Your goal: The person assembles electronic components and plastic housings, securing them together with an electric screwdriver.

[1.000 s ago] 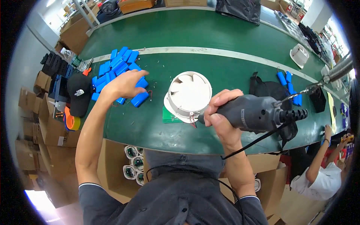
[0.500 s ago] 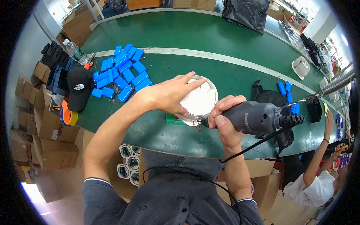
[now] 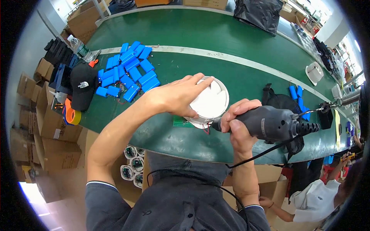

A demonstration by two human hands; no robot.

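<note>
A round white plastic housing (image 3: 210, 103) lies on the green bench in front of me. My left hand (image 3: 178, 95) grips its left side, thumb on the near edge and fingers over the rim. My right hand (image 3: 242, 129) is wrapped round a dark grey electric screwdriver (image 3: 271, 123), held almost level. The screwdriver's nose points left at the housing's near right edge; the bit's exact contact is too small to make out. Thin red wires (image 3: 207, 131) hang by that edge. Beside my left thumb, a green circuit board (image 3: 180, 122) is partly under the housing.
Blue battery packs (image 3: 135, 73) are heaped at the left, beside a black cap (image 3: 83, 86) and orange tape (image 3: 72, 113). A black bag (image 3: 279, 100) lies behind the screwdriver, whose cable (image 3: 266, 150) crosses my right wrist and lap. A coil spring (image 3: 348, 98) hangs at right. A co-worker (image 3: 316, 198) is at lower right.
The view has shifted slightly, while both my hands keep their holds on the housing and screwdriver. The co-worker's raised arm has come down, and a hand now shows near my right forearm.
</note>
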